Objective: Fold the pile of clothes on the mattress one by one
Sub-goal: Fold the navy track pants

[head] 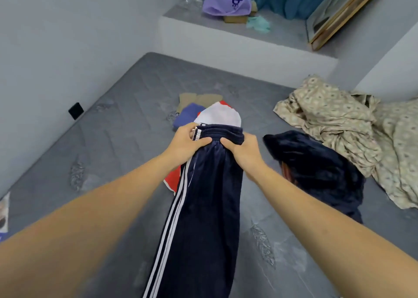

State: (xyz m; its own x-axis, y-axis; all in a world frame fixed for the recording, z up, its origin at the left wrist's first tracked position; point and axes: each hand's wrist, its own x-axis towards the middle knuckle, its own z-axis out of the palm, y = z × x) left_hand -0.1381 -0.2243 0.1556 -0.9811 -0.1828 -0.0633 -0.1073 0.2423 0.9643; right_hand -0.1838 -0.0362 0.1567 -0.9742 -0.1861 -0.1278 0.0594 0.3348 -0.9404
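Note:
Navy track pants (203,207) with white side stripes hang down from their waistband above the grey mattress (101,150). My left hand (187,140) grips the waistband's left side and my right hand (242,150) grips its right side, close together. Behind the pants lies a red and white garment (219,114), partly hidden. Further back sit a folded blue piece (186,116) and a folded tan piece (199,98). To the right a dark navy garment (316,171) lies crumpled on the mattress.
A rumpled beige patterned sheet (339,125) covers the mattress's right side. A raised grey ledge (237,39) at the back holds a purple bag (226,3), a box and a teal cloth. A framed mirror (334,15) leans at the far right. Walls close in on the left.

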